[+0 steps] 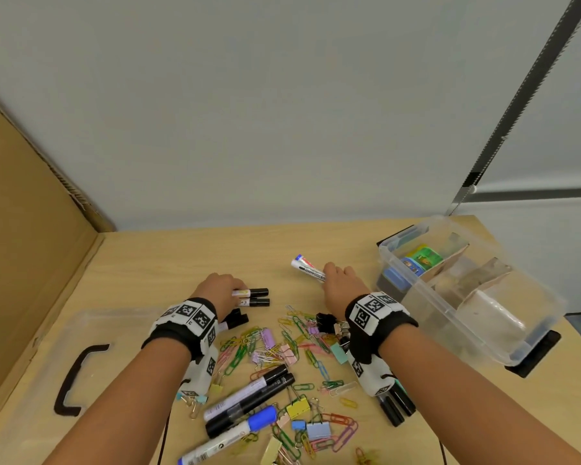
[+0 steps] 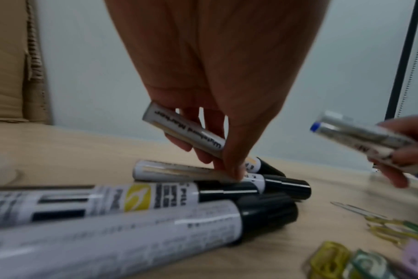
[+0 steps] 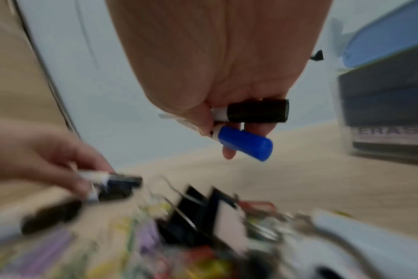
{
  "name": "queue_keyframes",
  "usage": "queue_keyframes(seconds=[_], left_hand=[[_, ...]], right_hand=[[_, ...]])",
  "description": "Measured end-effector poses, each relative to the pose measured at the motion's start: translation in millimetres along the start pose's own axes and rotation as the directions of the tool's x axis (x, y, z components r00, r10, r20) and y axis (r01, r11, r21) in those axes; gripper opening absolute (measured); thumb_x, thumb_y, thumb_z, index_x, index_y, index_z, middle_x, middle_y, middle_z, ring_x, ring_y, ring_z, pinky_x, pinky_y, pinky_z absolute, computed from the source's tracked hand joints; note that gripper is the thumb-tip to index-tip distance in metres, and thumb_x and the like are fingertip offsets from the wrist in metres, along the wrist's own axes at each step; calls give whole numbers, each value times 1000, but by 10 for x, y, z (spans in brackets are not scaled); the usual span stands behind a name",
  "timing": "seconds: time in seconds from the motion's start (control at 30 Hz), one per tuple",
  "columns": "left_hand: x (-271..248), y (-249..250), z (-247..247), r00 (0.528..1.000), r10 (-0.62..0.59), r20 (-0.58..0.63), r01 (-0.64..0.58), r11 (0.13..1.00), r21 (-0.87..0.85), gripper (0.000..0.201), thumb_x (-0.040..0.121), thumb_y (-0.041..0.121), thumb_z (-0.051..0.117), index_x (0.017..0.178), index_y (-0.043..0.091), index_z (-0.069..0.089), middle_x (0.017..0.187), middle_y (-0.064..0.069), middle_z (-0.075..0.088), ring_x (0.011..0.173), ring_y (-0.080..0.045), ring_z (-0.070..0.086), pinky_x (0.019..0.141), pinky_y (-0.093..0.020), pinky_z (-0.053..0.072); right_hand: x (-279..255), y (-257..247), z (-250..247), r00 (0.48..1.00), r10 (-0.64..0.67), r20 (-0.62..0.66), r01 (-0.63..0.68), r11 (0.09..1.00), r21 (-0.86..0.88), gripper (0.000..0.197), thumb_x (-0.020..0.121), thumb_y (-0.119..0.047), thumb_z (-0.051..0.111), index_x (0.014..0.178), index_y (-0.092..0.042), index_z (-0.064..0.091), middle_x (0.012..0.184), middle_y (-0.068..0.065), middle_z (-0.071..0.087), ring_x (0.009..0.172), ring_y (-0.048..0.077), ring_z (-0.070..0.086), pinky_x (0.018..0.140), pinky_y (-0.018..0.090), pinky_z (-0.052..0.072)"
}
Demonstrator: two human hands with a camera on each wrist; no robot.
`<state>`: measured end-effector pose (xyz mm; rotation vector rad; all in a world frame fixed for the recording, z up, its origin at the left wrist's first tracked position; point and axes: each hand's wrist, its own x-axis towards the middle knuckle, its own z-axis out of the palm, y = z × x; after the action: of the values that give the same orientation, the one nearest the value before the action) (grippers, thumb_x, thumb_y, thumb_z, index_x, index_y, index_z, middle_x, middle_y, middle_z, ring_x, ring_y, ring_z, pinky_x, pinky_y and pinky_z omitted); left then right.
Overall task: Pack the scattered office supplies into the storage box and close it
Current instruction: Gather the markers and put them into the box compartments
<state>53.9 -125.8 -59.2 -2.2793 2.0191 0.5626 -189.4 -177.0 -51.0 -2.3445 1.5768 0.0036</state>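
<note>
My left hand (image 1: 227,292) pinches a white whiteboard marker (image 2: 184,132) with a black cap, and its thumb tip rests on a second marker (image 2: 179,171) lying on the table. Two more black-capped markers (image 2: 131,217) lie just in front. My right hand (image 1: 331,276) grips two markers above the table, one black-capped (image 3: 258,110) and one blue-capped (image 3: 246,142). The clear storage box (image 1: 537,317) stands open at the right, close to my right hand. Its lid (image 1: 21,397) with a black handle lies flat at the left.
Coloured paper clips and binder clips (image 1: 282,344) are scattered between my wrists. Several markers (image 1: 249,397) lie near the front edge. The box holds cardboard dividers (image 1: 450,266), a blue eraser and a green pack. A cardboard sheet (image 1: 31,213) leans at the left.
</note>
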Motion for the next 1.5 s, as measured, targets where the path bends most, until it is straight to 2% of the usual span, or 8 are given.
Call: queue_keyframes(seconds=[0.1,0.23,0.5,0.73,0.93,1.13,1.27,1.5], left_hand=[[26,10,-9,998,-52,23,53,999,-13,32,91,21,58,122,29,61,121,-12,55,106,-28,56,93,-34,45],[14,53,-18,998,-48,37,47,998,34,28,90,16,58,115,26,66,114,-8,63,106,-25,55,92,-32,47],[-112,201,-74,990,12,-139,13,984,179,29,94,22,46,120,29,59,112,-1,59,107,-23,49,89,-36,40],[-389,495,-67,964,46,-262,-64,996,-61,33,99,30,40,129,20,50,122,-4,52,93,-25,60,75,-33,49],[-530,825,21,954,24,-300,-70,987,-143,32,99,31,37,126,17,47,116,-5,57,85,-24,61,71,-34,50],[-683,1114,48,965,27,-262,-65,988,-139,27,100,33,32,123,21,39,97,0,67,76,-20,64,69,-38,54],[-783,1292,57,966,47,-253,-69,995,-78,30,100,35,33,125,19,41,87,3,60,72,-19,58,61,-31,46],[-981,1534,112,960,80,-268,-117,985,-128,35,99,40,37,129,24,45,100,0,67,83,-17,62,73,-35,52]], right_hand=[[-88,-59,-177,999,-15,-28,18,991,134,18,99,-16,34,116,-10,37,80,2,42,83,27,45,74,40,45],[-191,-89,-431,991,-91,-95,108,976,189,27,99,-14,37,126,-13,36,92,10,51,78,28,50,64,36,41],[-581,70,-1033,966,-211,-151,202,977,-72,38,88,0,40,122,-19,42,108,8,55,97,30,53,82,43,45],[-877,842,-1707,993,43,-107,-93,841,-533,38,92,-14,42,129,-21,42,127,5,54,119,28,48,99,41,36],[-833,1240,-1658,978,195,69,-92,709,-699,32,95,-26,39,125,-26,50,128,0,56,123,25,47,106,43,31],[-249,1609,-1249,916,153,371,119,779,-615,32,80,-26,67,112,-25,62,93,-4,59,84,21,58,86,31,49],[-449,1432,-1431,898,111,426,103,888,-448,41,89,-6,54,127,-21,60,124,0,59,113,26,56,91,26,43],[-920,1762,-1480,997,46,63,-44,998,-39,39,94,-9,41,122,-26,62,131,1,57,117,22,53,102,34,41]])
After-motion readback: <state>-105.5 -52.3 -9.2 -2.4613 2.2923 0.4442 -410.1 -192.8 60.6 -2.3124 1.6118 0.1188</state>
